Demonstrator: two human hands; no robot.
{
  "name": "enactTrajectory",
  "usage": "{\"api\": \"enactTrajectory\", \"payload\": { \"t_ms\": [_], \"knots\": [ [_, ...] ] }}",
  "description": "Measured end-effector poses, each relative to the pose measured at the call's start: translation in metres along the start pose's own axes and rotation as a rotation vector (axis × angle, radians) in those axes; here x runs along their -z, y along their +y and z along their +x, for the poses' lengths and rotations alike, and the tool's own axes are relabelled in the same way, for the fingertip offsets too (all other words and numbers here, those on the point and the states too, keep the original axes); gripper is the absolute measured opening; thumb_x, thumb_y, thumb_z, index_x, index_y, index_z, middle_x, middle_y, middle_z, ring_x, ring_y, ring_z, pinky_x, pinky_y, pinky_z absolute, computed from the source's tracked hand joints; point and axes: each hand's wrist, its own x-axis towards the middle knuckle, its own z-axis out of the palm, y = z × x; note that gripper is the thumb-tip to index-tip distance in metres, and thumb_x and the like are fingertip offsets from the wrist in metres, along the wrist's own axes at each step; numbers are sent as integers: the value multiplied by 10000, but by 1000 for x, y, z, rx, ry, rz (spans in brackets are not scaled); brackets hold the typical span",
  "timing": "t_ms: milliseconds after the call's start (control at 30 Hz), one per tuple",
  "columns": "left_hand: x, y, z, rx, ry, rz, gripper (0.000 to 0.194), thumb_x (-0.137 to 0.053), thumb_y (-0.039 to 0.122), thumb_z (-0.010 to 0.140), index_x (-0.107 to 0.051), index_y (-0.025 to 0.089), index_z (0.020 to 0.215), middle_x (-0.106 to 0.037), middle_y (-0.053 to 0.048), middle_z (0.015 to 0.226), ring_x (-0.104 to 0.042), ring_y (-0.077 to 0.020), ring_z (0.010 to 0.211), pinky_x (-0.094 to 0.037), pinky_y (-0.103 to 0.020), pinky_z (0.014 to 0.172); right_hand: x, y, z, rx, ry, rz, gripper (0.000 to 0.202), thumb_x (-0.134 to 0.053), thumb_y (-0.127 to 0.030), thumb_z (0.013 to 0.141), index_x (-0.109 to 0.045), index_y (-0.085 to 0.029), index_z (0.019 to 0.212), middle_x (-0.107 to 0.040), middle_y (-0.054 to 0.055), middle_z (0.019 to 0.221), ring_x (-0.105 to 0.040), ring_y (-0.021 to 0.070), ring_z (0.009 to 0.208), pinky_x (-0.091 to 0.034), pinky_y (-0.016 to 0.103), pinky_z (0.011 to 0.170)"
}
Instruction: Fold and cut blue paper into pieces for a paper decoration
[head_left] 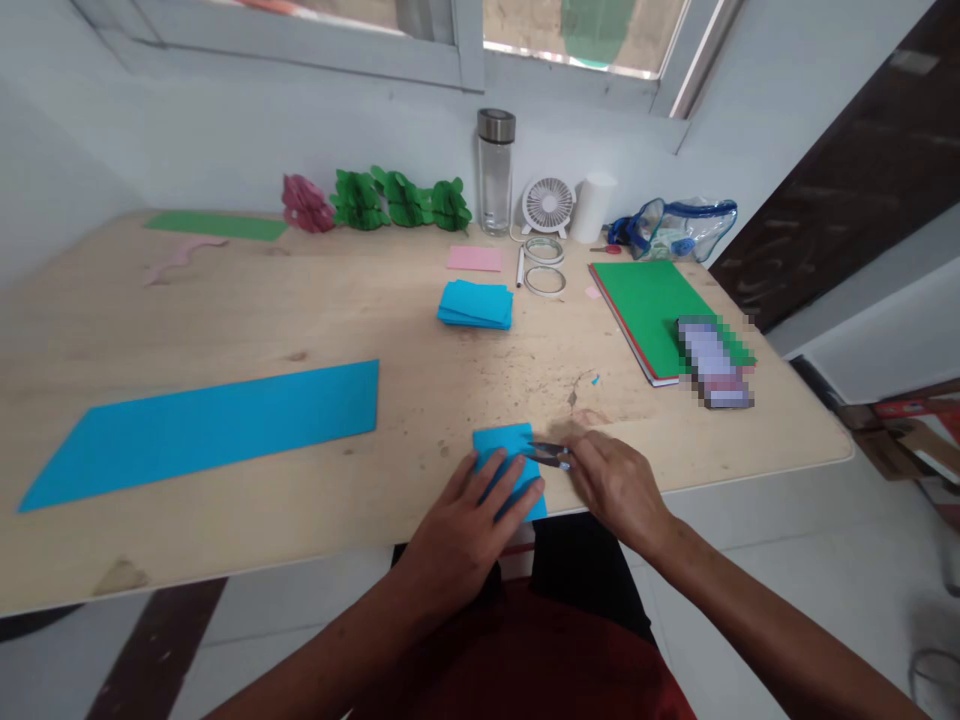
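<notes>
A small blue paper piece [504,438] lies at the table's front edge. My left hand [466,520] rests on it with the fingers spread. On the right, my right hand [616,487] is closed around the handle end of a dark pointed tool, perhaps scissors [550,454], whose tip reaches over the paper's right edge. Farther back is a stack of blue paper pieces [475,305]. To the left lies a long blue paper strip [217,425].
On the wooden table [300,520], a green pad [645,300] bears a blurred phone [712,362]. A bottle [495,180], a fan [548,206], tape rolls [545,281], a pink paper [475,258] and green paper flowers [405,200] stand or lie toward the wall.
</notes>
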Motion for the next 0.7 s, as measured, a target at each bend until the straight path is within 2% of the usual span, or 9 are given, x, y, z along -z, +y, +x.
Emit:
{"api": "enactTrajectory", "payload": {
  "t_ms": [133,400,600,700],
  "knots": [
    [1,-4,-1,-38,-19,-7,467,-419,197,920,-476,207,1383,-533,-112,1380,-458,-318,1281,-335,-510,1076,-4,-1,4,88,4,-71,250,-404,-158,966,-617,-191,838,-574,28,703,-528,167,654,-393,280,614],
    [-3,-3,-1,-18,-16,-22,476,-441,181,907,-473,221,1381,-523,-106,1387,-448,-323,1289,-337,-516,1082,-2,17,29,190,-56,-62,298,-372,-177,990,-597,-196,795,-574,22,734,-511,162,718,-374,272,650],
    [-2,-2,-1,-9,-36,-17,479,-440,170,908,-471,225,1382,-522,-105,1388,-459,-318,1277,-332,-520,1090,1,25,40,241,-104,-34,256,-397,-197,987,-609,-179,843,-590,31,749,-506,162,697,-347,274,624],
    [-2,-2,-1,1,-34,-15,479,-445,168,907,-471,225,1382,-522,-103,1388,-455,-321,1282,-336,-520,1090,-2,29,46,221,-113,-44,236,-409,-210,986,-620,-179,884,-590,38,767,-518,171,725,-348,276,636]
  ]
}}
